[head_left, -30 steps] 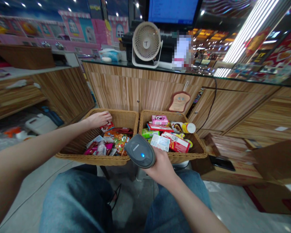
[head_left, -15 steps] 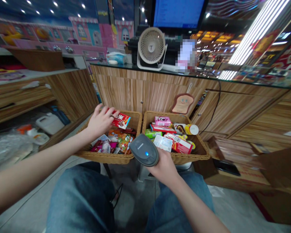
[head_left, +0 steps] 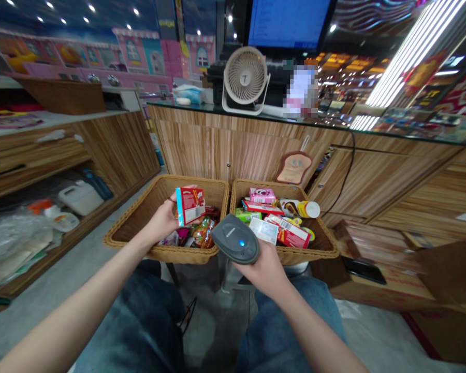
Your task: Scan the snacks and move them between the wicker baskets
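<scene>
My left hand [head_left: 166, 220] is closed on a red snack box [head_left: 192, 205] with a light blue edge, held up over the left wicker basket [head_left: 130, 213]. A barcode on the box faces me. Several colourful snack packets [head_left: 202, 233] lie below it in that basket. In my right hand [head_left: 266, 267] is a dark grey barcode scanner [head_left: 233, 237] with a lit blue light, its head toward the left basket. Behind the scanner, the right wicker basket [head_left: 328, 247] holds several packages, among them a pink box [head_left: 262, 195], a red box [head_left: 293, 232] and a canister with a white lid [head_left: 301, 208].
A wooden counter [head_left: 194, 145] stands beyond the baskets, with a white fan [head_left: 246, 77] and a monitor [head_left: 289, 23] on top. A toast-shaped hanging [head_left: 294, 167] and a black cable [head_left: 347, 176] hang down its front. Cardboard boxes [head_left: 388, 285] sit at right; a shelf with a white jug [head_left: 80, 198] is at left.
My left hand has picked up the red snack box from the left basket and turned it so its barcode side shows. The scanner has shifted slightly right and down.
</scene>
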A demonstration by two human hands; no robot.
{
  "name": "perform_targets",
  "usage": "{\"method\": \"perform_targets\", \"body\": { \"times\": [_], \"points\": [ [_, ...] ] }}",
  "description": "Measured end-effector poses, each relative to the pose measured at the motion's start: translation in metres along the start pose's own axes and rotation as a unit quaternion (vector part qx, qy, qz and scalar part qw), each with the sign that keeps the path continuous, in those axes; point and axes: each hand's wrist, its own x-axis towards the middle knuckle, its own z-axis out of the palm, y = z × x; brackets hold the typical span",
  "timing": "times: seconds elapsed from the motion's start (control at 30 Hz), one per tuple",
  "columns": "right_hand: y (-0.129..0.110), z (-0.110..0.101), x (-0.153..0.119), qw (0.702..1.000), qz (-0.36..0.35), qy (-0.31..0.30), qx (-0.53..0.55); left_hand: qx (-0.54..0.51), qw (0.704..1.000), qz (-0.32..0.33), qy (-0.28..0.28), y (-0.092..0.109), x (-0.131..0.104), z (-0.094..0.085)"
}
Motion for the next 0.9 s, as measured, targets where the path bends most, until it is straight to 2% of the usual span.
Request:
{"method": "perform_targets", "body": {
  "times": [0.13,0.27,0.43,0.57,0.7,0.8,0.9],
  "points": [
    [0.001,-0.002,0.0,1.0,0.002,-0.023,0.018,-0.002,1.0,-0.009,0.0,0.009,-0.002,-0.002],
    [0.0,-0.002,0.0,0.997,-0.003,-0.057,0.043,0.001,1.0,-0.025,0.016,0.004,-0.006,-0.004],
    [0.0,0.0,0.0,0.996,0.02,-0.058,0.06,0.005,0.999,-0.036,0.019,-0.007,-0.01,-0.005],
    [-0.001,-0.001,0.001,0.996,0.029,-0.06,0.057,-0.026,0.999,-0.03,0.026,-0.003,-0.01,-0.003],
    [-0.001,-0.002,0.0,0.998,0.0,-0.041,0.039,-0.038,0.997,-0.052,0.042,-0.001,-0.009,-0.001],
    [-0.003,-0.002,0.0,0.998,-0.037,-0.041,0.023,-0.026,0.996,-0.074,0.047,-0.002,0.0,0.001],
    [-0.007,-0.002,-0.001,0.996,-0.075,-0.04,0.022,0.024,0.999,-0.012,0.037,0.005,0.023,0.01]
  ]
}}
